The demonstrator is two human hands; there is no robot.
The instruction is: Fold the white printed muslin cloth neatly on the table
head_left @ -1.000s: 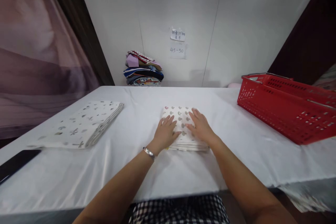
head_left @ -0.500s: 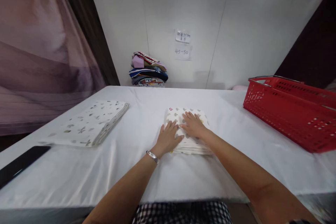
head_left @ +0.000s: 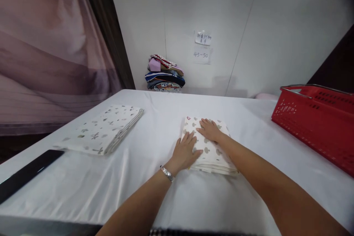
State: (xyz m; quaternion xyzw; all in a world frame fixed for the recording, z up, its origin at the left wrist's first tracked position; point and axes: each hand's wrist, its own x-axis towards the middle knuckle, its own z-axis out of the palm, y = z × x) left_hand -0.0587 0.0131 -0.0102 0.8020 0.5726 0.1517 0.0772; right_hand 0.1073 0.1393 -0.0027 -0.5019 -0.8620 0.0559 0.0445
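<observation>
A folded white cloth point(head_left: 208, 155) with a grey leaf-like print lies on the white-covered table. My left hand point(head_left: 186, 152) rests flat on its left side, fingers spread, a silver bracelet at the wrist. Lying on the upper part of the same cloth, my right hand point(head_left: 210, 130) is also flat with its fingers apart. Neither hand grips anything. A small red mark shows at the cloth's far left corner. To the left lies another folded white cloth point(head_left: 102, 131), larger, with scattered grey and dark prints; neither hand touches it.
A black flat phone-like device point(head_left: 29, 171) lies at the table's left front. On the right stands a red perforated basket point(head_left: 318, 125) with metal handles. Behind the table is a stack of folded clothes point(head_left: 165, 75) against the wall. Handwritten paper signs point(head_left: 202, 55) hang there.
The whole view has shifted, so most things sit farther right in it. My left hand still lies on the cloth's left side and my right hand stays flat near its far part.
</observation>
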